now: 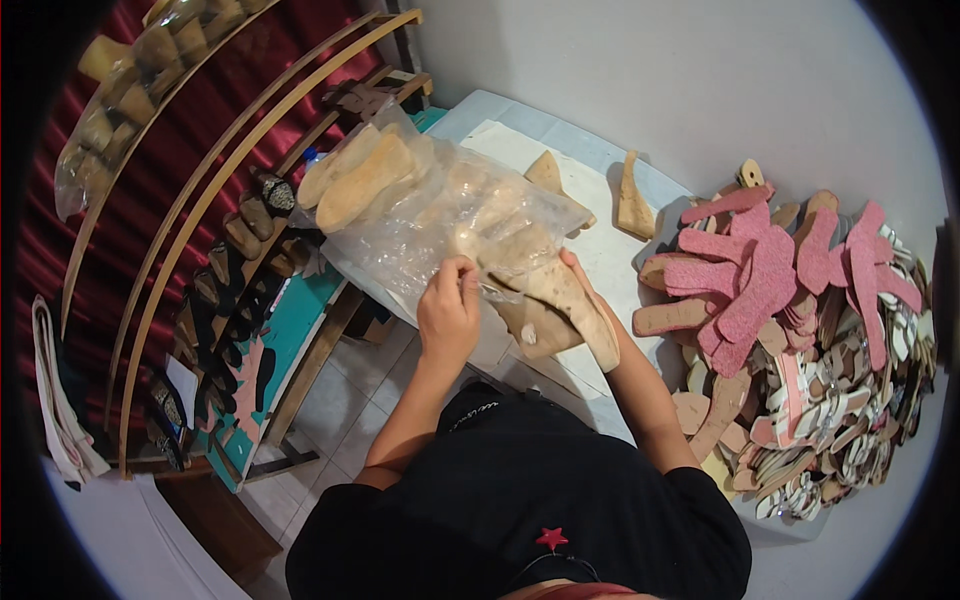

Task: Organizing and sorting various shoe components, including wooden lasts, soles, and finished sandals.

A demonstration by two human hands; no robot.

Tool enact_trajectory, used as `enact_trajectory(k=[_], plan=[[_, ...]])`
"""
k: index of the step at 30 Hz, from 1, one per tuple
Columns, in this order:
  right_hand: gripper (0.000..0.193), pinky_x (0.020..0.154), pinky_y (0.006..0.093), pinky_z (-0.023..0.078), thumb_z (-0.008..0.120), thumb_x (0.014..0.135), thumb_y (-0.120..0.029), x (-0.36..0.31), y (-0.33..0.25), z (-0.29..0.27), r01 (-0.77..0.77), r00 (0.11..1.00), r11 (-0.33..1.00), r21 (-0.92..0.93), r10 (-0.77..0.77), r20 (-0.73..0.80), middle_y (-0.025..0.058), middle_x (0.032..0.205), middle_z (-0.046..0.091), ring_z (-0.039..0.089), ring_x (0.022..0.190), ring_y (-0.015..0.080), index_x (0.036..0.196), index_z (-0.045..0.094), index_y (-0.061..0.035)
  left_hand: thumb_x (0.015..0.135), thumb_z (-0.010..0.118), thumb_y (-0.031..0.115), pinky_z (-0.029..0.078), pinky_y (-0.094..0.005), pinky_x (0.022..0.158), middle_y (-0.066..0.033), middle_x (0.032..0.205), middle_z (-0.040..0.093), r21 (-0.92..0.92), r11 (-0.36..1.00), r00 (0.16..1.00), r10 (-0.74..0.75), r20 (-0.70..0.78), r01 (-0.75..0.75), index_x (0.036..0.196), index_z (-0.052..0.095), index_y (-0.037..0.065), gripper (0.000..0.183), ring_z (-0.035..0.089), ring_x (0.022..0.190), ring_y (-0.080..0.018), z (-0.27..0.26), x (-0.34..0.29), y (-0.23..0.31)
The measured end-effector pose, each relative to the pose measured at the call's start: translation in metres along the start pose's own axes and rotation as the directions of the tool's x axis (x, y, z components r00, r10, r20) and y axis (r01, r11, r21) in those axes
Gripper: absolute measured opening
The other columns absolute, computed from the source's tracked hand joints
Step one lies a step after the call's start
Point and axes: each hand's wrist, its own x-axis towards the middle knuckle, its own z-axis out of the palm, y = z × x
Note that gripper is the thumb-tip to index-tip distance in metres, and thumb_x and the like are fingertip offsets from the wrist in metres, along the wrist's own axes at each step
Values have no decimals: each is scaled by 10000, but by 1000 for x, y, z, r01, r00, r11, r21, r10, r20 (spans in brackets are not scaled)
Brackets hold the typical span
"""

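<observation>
A clear plastic bag (400,240) of pale shoe lasts lies across the table in front of me. Its mouth is pinched at the near edge by my left hand (450,305), thumb and fingers together. Under and beside the right end, my right hand (588,276) grips a beige shoe last (570,297) that sticks out of the plastic; most of those fingers are hidden behind it. Just below it shows another last (535,330), partly covered. A pair of lasts (365,185) rests at the bag's far left end.
Two loose shoe lasts (633,205) stand on the white table sheet (600,180). To the right rises a large heap of pink insoles (755,275) and white sandal parts (820,410). On the left, a wooden rack (200,215) bears shoes and another bag of lasts (130,100).
</observation>
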Motion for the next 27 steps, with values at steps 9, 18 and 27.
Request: enact_trajectory(k=[9, 18, 27], plan=[[766, 944, 500, 353, 378, 751, -627, 59, 12, 17, 311, 928, 950, -27, -310, -206, 127, 1277, 419, 450, 1125, 309, 1299, 352, -92, 781, 614, 287, 447, -387, 680, -116, 785, 612, 124, 988, 972, 60, 229, -90, 978, 540, 57, 312, 587, 747, -321, -14, 7, 2], [692, 938, 413, 385, 248, 811, -576, 97, 19, 15, 491, 833, 868, -77, -493, -250, 116, 1245, 447, 458, 1110, 286, 1281, 369, -82, 707, 620, 83, 422, -364, 622, -82, 769, 612, 93, 973, 976, 206, 72, -212, 835, 619, 65, 129, 580, 699, -268, -19, 27, -4], [565, 882, 384, 432, 333, 876, -460, 134, 15, 41, 249, 963, 968, 24, -244, -116, 136, 1176, 496, 515, 1036, 266, 1256, 389, -45, 693, 630, 60, 421, -337, 542, -74, 665, 535, -14, 956, 956, 293, 25, -293, 854, 624, 55, 162, 540, 617, -256, -20, 37, 3]])
